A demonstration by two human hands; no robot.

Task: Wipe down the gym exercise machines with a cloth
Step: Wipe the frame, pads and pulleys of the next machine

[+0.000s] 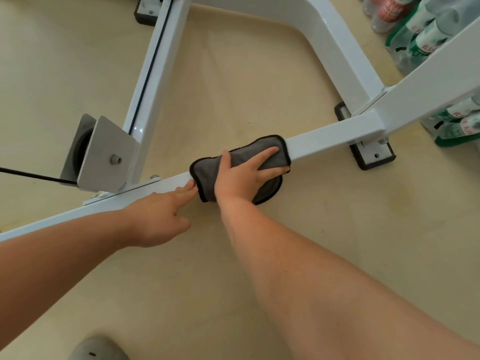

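A grey cloth with a black hem lies draped over the low white base bar of a gym machine. My right hand presses flat on the cloth, fingers spread and pointing right along the bar. My left hand rests beside it, with two straight fingertips touching the bar right at the cloth's left edge. Part of the cloth hangs down the near side of the bar.
A white upright with a black cable meets the bar at a grey pulley bracket. A curved white frame tube and black rubber feet stand at the right. Packs of bottles fill the top right. A grey shoe shows below.
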